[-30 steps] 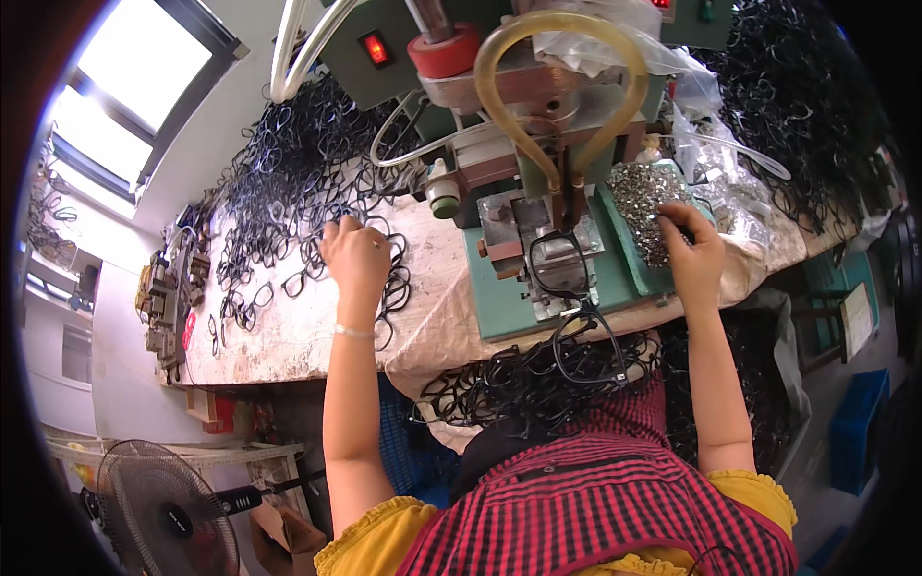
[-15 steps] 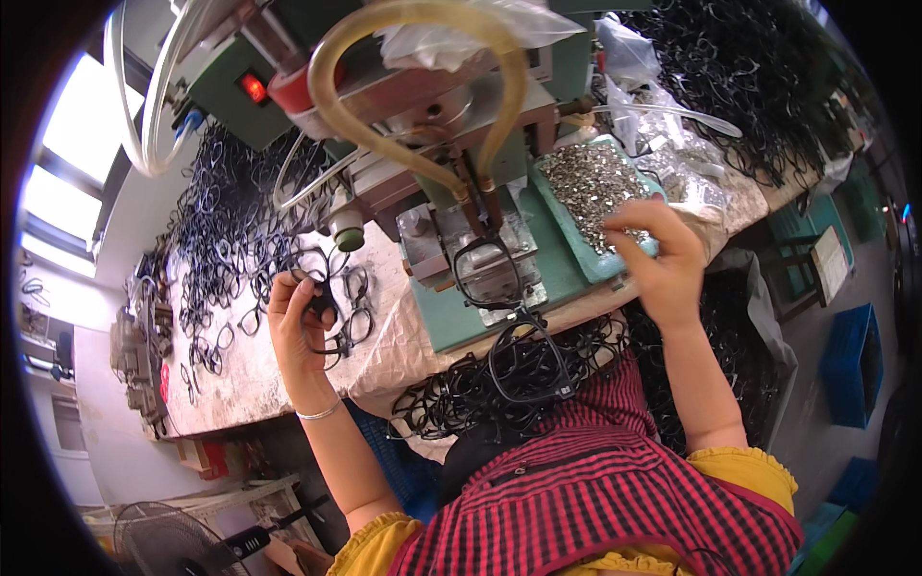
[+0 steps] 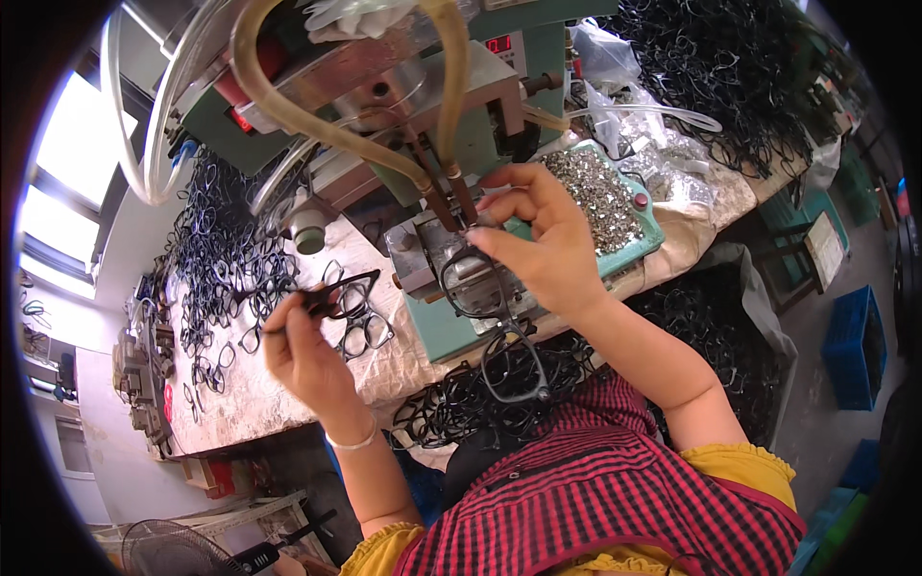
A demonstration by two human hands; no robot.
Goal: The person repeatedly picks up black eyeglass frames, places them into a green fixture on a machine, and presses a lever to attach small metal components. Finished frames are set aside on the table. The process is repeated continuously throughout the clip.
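Head view: your left hand (image 3: 305, 357) grips a black eyeglass front (image 3: 338, 293) at its left end, fingers closed round the rim. Long axis of the frame runs left to right, rising slightly toward the far right; its winged corner points right, toward the green machine (image 3: 461, 115). Frame sits above the cloth-covered bench (image 3: 288, 384), just over a few loose fronts lying there, clear of the machine's metal fixture block (image 3: 432, 254).

Your right hand (image 3: 543, 240) is at the fixture, thumb and forefinger pinched together at the tips just below the two brown nozzle tips (image 3: 451, 197); what it pinches is too small to tell. A second black frame (image 3: 475, 283) lies on the fixture directly under that hand, touching or nearly touching the fingertips. A third dark frame (image 3: 514, 365) hangs off the near edge of the teal base plate.

Held frame: glossy black, cat-eye shape, empty lens openings.

Far right of your right hand: teal tray of small silver metal parts (image 3: 600, 197). Far left: heap of black frames (image 3: 216, 259) on the bench.
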